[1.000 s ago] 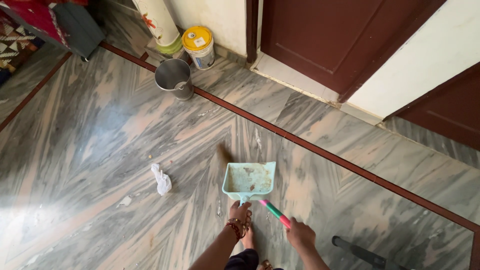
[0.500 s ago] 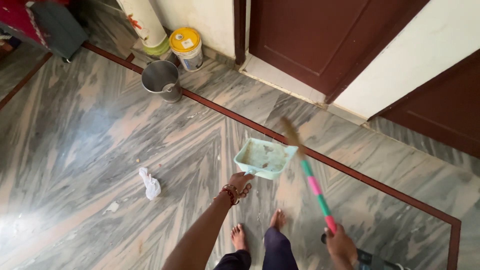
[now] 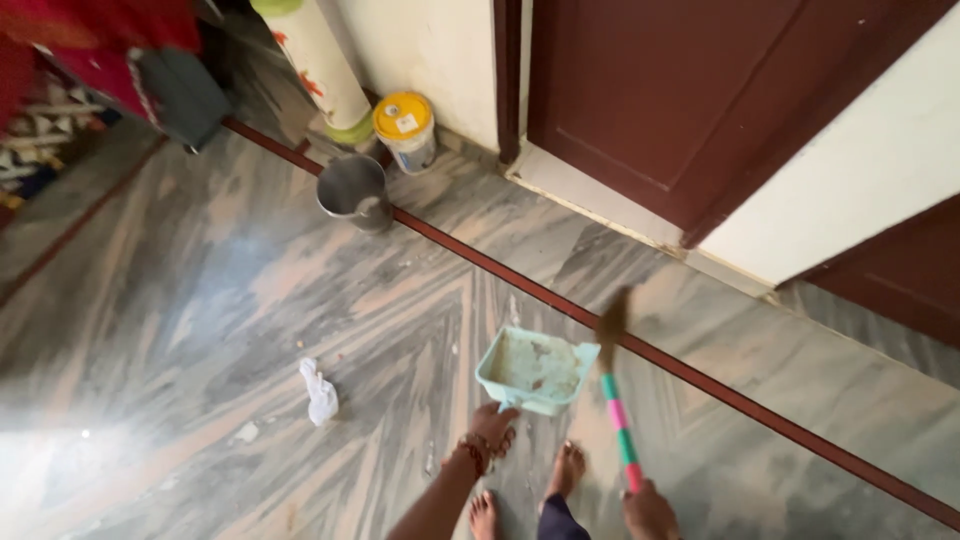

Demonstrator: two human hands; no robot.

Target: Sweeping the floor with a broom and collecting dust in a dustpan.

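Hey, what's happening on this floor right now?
A barefoot person stands on a streaked marble floor, sweeping. The left hand grips the handle of a pale green dustpan that has dirt in it. The right hand holds a broom with a pink and green handle, its bristles beside the pan. A crumpled white scrap lies to the left, and a metal bucket stands near the wall.

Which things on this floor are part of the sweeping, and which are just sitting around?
In use:
left hand holding the dustpan
right hand holding the broom
white scrap on the floor

Lying about:
steel bucket
yellow-lidded tub
white cylinder
brown door
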